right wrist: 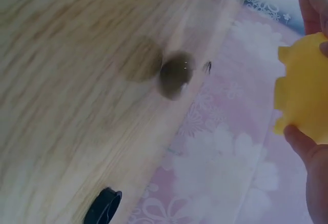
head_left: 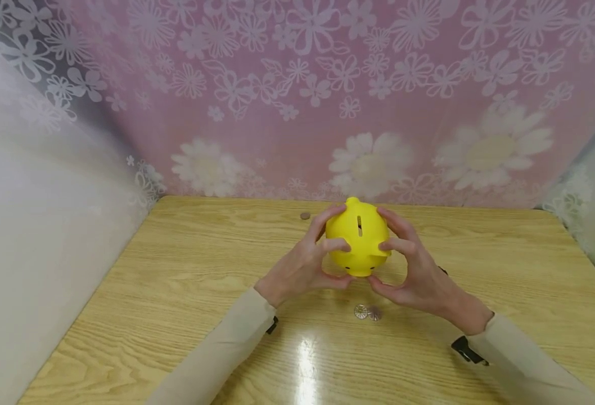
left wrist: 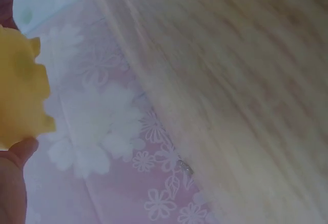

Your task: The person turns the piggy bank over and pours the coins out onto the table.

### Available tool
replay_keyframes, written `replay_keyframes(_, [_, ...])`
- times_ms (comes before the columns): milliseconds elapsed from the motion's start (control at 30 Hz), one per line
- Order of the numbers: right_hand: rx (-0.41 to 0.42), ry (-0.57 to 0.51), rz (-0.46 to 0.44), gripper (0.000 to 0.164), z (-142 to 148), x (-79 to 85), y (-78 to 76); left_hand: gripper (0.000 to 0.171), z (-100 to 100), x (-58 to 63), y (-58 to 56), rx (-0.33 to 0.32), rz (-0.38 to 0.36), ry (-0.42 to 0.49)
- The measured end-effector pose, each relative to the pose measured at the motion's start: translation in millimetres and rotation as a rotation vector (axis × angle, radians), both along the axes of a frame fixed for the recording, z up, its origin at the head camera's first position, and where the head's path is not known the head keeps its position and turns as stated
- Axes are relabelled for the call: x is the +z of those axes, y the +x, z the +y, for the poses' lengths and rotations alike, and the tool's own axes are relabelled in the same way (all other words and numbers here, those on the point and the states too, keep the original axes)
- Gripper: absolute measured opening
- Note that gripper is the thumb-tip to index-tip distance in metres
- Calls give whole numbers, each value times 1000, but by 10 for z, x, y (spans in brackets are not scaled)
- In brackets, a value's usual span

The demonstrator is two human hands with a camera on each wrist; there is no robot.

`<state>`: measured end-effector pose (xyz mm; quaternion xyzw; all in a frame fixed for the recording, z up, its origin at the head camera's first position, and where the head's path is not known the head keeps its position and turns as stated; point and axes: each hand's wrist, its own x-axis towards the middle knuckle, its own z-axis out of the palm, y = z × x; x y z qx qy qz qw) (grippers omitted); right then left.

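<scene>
A yellow piggy bank (head_left: 359, 233) with a coin slot on top is held up off the wooden table, its snout toward me. My left hand (head_left: 307, 261) grips its left side, fingers spread from rear to snout. Around the right side curls my right hand (head_left: 419, 275) in the same way. The piggy bank (left wrist: 20, 90) shows its stubby feet in the left wrist view, clear of the tabletop. Below the snout, a silver coin (head_left: 360, 311) lies on the table with a second, blurred coin (head_left: 375, 313) beside it.
A brown coin (head_left: 305, 215) lies near the table's back edge. A small black object (right wrist: 102, 206) sits on the table, mostly hidden by my right hand in the head view. A pink flowered curtain (head_left: 277, 140) hangs behind the table (head_left: 176, 270).
</scene>
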<state>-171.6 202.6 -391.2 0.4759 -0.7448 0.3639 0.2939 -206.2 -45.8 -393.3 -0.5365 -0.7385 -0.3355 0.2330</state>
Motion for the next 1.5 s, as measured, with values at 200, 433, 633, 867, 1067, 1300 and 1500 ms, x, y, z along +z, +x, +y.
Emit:
replay_keyframes(200, [-50,37,-272,70,53,-5,69,77,-11,-49,12,16,-161,-2])
replay_keyframes(433, [-109,65,-481,76,58,-75,107,74,-26,-115,25,47,-379,-67])
replay_keyframes(633, [-124,70,-554,75,51,-114,114,73,-29,-136,25,40,-509,-82])
replay_keyframes(867, [-126,59,-577,74,62,-123,113,69,-2,-125,7,49,-539,-109])
replay_keyframes(1067, [-149,56,-559,76,66,-120,114,68,7,-103,-1,45,-530,-103])
replay_keyframes(1300, [-172,31,-635,81,63,-19,141,73,-3,-57,25,62,-685,-78])
replay_keyframes(1500, [-244,40,-831,81,39,119,144,72,8,0,51,131,-910,-23])
